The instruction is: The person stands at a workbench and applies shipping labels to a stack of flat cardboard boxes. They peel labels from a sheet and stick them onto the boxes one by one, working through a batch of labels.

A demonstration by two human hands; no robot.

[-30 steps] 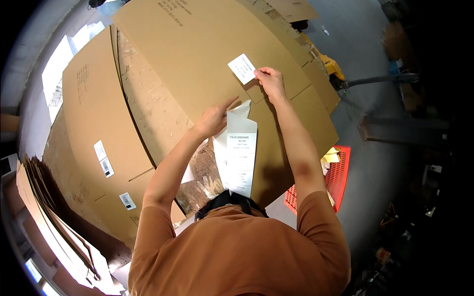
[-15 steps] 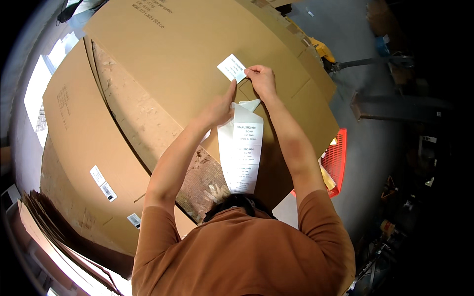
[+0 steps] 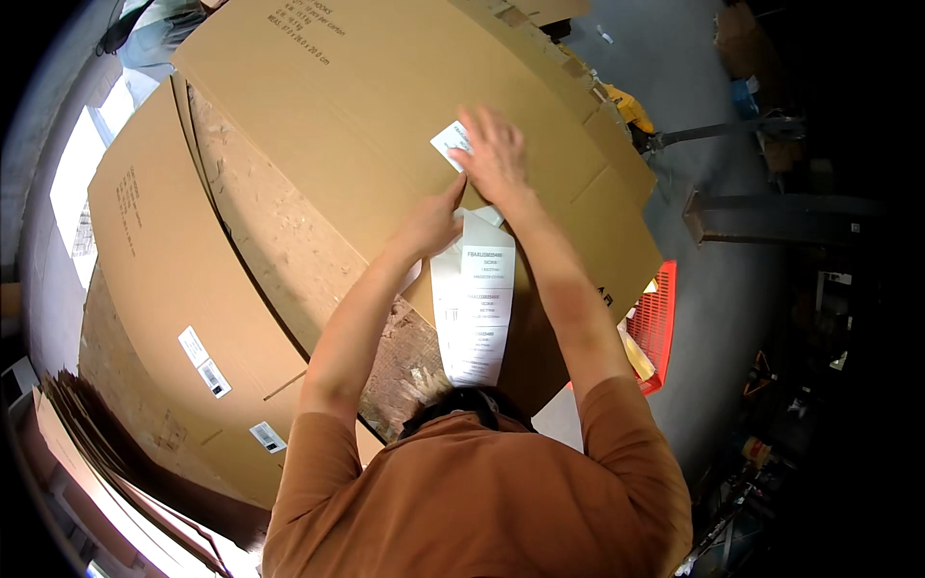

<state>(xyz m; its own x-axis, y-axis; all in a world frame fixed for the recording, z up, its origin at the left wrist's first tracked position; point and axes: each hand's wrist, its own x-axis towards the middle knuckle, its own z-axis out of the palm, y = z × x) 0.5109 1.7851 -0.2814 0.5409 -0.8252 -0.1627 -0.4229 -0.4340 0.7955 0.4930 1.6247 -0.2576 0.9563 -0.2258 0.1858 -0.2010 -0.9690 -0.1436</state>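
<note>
A white label (image 3: 448,139) lies on the upper sheet of flattened cardboard (image 3: 356,135). My right hand (image 3: 496,159) rests over the label's right part with its fingers spread, slightly blurred. Just below, my left hand (image 3: 432,226) stretches its index finger to the label's lower edge. Its other fingers are curled at the top of a long white strip of labels (image 3: 487,313), which hangs toward my body. My left fingers partly hide where they grip the strip.
Another flattened cardboard sheet (image 3: 154,250) with white stickers (image 3: 214,378) lies at the left, on a worn wooden board (image 3: 255,173). A red plastic basket (image 3: 658,328) stands at the right on the grey floor. A dark metal beam (image 3: 761,218) lies beyond it.
My right hand has gone from pinching the label's right corner to lying spread over it. My left hand stays by the label's lower edge with the strip.
</note>
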